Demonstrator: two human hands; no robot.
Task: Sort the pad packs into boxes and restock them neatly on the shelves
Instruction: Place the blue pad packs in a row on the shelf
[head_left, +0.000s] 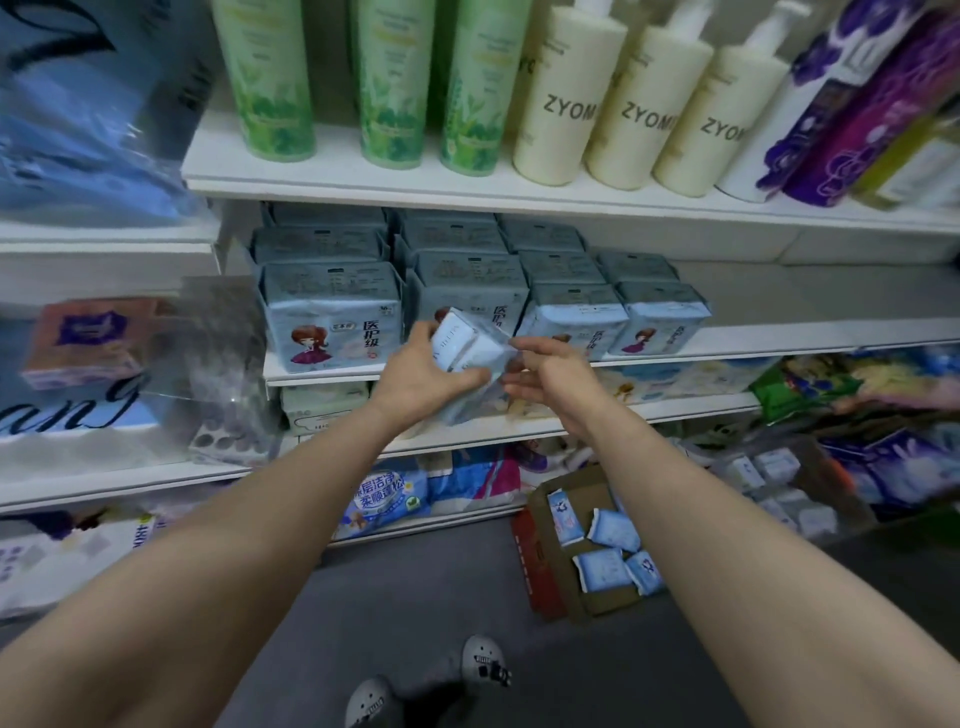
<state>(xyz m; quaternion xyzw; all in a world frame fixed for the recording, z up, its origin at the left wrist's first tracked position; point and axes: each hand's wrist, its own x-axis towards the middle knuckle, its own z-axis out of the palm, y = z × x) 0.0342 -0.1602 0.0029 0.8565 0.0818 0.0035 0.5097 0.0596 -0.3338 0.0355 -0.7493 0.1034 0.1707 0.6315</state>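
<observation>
Grey shoes (431, 686) on grey floor (415, 597), white shelves (519, 192) ahead.

Pad packs (332, 306) glossy plastic film; carton (558, 571) matt cardboard; shelf (467, 182) smooth white.

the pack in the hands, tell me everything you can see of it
The pack is a small pale blue and white soft packet in shiny plastic wrap, with faint print too blurred to read. It is held tilted in front of the shelf row of light blue pad packs. The left hand grips it from below and the side; the right hand has its fingers at its right edge.
</observation>
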